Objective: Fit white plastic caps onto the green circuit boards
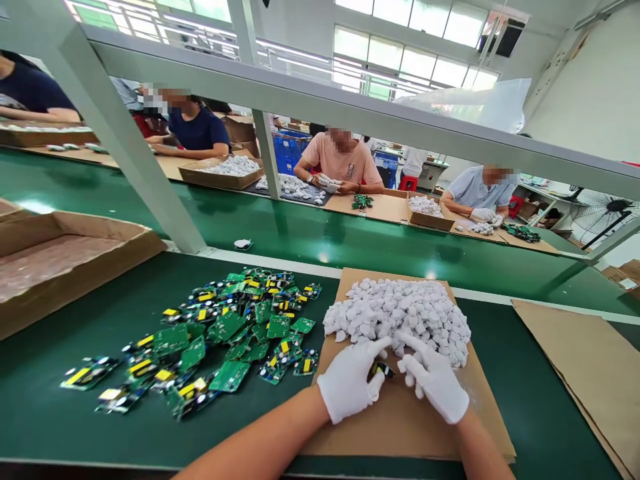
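Note:
My left hand [353,380], in a white glove, is closed around a small circuit board [381,371], whose dark, component-covered end shows between thumb and fingers. Just right of it, my right hand [434,379], also gloved, has its fingers spread, with the index finger at the near edge of a heap of small white pieces [400,310]. Both hands are over a brown cardboard sheet [390,427] that bears the heap. Left of the sheet, a loose pile of green circuit boards [227,327] with yellow-wrapped parts lies on the dark green table [100,440].
An open cardboard box [75,267] stands at the left. Another cardboard sheet [585,360] lies at the right. Beyond a white metal frame [350,103] runs a green belt [300,230] with one small item [243,245]. Several people sit across it.

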The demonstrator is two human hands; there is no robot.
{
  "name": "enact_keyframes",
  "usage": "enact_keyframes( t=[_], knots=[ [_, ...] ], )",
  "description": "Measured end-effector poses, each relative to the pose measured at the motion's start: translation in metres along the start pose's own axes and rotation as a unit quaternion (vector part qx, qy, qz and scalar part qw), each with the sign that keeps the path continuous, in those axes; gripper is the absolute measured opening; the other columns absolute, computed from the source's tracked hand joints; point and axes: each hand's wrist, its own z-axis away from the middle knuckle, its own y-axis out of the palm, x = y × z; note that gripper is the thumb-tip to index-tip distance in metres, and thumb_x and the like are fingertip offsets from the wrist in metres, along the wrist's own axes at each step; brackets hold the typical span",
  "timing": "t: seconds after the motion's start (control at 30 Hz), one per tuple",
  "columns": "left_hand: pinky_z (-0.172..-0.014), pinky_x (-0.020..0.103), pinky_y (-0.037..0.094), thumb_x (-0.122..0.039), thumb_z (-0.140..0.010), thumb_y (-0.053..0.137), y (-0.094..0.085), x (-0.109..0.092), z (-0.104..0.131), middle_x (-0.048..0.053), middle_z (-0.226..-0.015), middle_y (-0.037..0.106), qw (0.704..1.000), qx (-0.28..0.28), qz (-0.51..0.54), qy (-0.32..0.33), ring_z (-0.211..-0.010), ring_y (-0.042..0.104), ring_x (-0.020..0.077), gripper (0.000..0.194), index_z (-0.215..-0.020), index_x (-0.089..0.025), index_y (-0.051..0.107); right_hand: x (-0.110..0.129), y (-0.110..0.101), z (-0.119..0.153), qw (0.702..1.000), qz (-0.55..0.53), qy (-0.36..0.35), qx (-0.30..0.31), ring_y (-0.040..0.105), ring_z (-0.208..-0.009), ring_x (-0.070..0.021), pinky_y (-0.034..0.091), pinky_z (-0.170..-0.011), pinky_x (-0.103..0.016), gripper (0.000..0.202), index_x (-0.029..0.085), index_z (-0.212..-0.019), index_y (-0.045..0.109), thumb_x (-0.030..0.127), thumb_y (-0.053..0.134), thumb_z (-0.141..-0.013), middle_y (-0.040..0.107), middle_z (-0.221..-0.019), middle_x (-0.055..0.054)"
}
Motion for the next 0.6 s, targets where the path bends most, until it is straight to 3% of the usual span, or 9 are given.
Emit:
enact_keyframes(
  t=[0.07, 0.13, 0.27, 0.37, 0.43, 0.47, 0.5, 0.53, 0.6],
  knots=[
    [-0.079, 0.037, 0.042, -0.017, -0.072, 0.051, 0.000, 0.000, 0.000, 0.008, -0.103, 0.064, 1.000, -0.012, -0.001, -0.011, -0.088, 0.058, 0.0247, 0.057, -0.129, -0.024, 0.045, -0.013, 0.000, 0.012, 0.988, 0.142, -0.036, -0.048, 0.054, -0.049, -0.0119, 0.047, -0.048, -0.023, 0.041, 0.022, -0.122, 0.053, 0.029, 0.051, -0.081, 0.061, -0.066, 0.001],
    [-0.081, 0.037, 0.043, -0.016, -0.074, 0.048, 0.001, 0.001, 0.000, 0.008, -0.103, 0.064, 1.000, -0.011, 0.001, -0.007, -0.090, 0.058, 0.0244, 0.048, -0.121, -0.023, 0.053, -0.021, 0.000, 0.022, 0.965, 0.240, -0.069, -0.082, 0.056, -0.055, -0.0118, 0.051, -0.059, -0.026, 0.045, 0.024, -0.123, 0.052, 0.023, 0.053, -0.077, 0.064, -0.085, -0.002],
    [-0.086, 0.038, 0.042, -0.014, -0.077, 0.045, 0.005, 0.005, -0.001, 0.007, -0.104, 0.064, 0.998, -0.058, 0.035, 0.016, -0.095, 0.057, 0.0231, 0.037, -0.109, -0.023, 0.062, -0.020, -0.005, 0.033, 0.940, 0.280, -0.113, -0.155, 0.059, -0.095, -0.0210, 0.048, -0.087, -0.037, 0.051, 0.025, -0.127, 0.048, 0.025, 0.057, -0.077, 0.049, -0.127, -0.008],
    [-0.090, 0.037, 0.041, -0.019, -0.081, 0.044, 0.004, 0.002, -0.001, 0.007, -0.105, 0.064, 0.991, -0.105, 0.079, 0.018, -0.098, 0.056, 0.0215, 0.032, -0.107, -0.025, 0.063, -0.008, -0.006, 0.041, 0.960, 0.163, -0.127, -0.186, 0.050, -0.111, -0.0261, 0.042, -0.094, -0.042, 0.048, 0.025, -0.125, 0.051, 0.037, 0.059, -0.079, 0.051, -0.123, -0.009],
    [-0.096, 0.038, 0.038, -0.025, -0.083, 0.046, -0.001, -0.008, -0.002, 0.007, -0.110, 0.063, 0.985, -0.127, 0.121, -0.005, -0.104, 0.054, 0.0214, 0.030, -0.108, -0.024, 0.063, 0.002, 0.001, 0.048, 0.985, -0.049, -0.117, -0.115, 0.062, -0.086, -0.0208, 0.051, -0.077, -0.037, 0.055, 0.024, -0.130, 0.045, 0.050, 0.054, -0.082, 0.060, -0.104, -0.010],
    [-0.098, 0.039, 0.036, -0.028, -0.082, 0.048, -0.003, -0.016, -0.003, 0.007, -0.113, 0.061, 0.980, -0.121, 0.155, -0.017, -0.108, 0.052, 0.0219, 0.031, -0.109, -0.023, 0.062, 0.008, 0.007, 0.051, 0.975, -0.184, -0.113, -0.046, 0.062, -0.066, -0.0163, 0.053, -0.063, -0.031, 0.061, 0.023, -0.133, 0.040, 0.057, 0.049, -0.082, 0.063, -0.089, -0.007],
    [-0.100, 0.039, 0.034, -0.032, -0.080, 0.052, -0.006, -0.025, -0.005, 0.007, -0.116, 0.059, 0.974, -0.097, 0.204, -0.025, -0.111, 0.050, 0.0226, 0.034, -0.112, -0.022, 0.060, 0.014, 0.015, 0.054, 0.941, -0.319, -0.110, 0.037, 0.056, -0.048, -0.0117, 0.050, -0.050, -0.026, 0.068, 0.023, -0.134, 0.037, 0.065, 0.042, -0.082, 0.063, -0.074, -0.003],
    [-0.099, 0.040, 0.035, -0.037, -0.077, 0.056, -0.008, -0.035, -0.007, 0.008, -0.117, 0.059, 0.963, -0.054, 0.263, -0.030, -0.111, 0.050, 0.0236, 0.041, -0.115, -0.021, 0.058, 0.019, 0.024, 0.056, 0.883, -0.440, -0.108, 0.121, 0.048, -0.035, -0.0082, 0.045, -0.039, -0.021, 0.074, 0.023, -0.134, 0.035, 0.072, 0.034, -0.080, 0.059, -0.061, 0.001],
    [-0.094, 0.042, 0.039, -0.046, -0.069, 0.062, -0.008, -0.052, -0.009, 0.009, -0.115, 0.059, 0.929, 0.059, 0.364, -0.036, -0.107, 0.053, 0.0262, 0.055, -0.116, -0.017, 0.057, 0.028, 0.044, 0.057, 0.737, -0.617, -0.112, 0.254, 0.032, -0.022, -0.0039, 0.034, -0.028, -0.015, 0.082, 0.024, -0.129, 0.041, 0.081, 0.022, -0.074, 0.051, -0.048, 0.007]
  ],
)
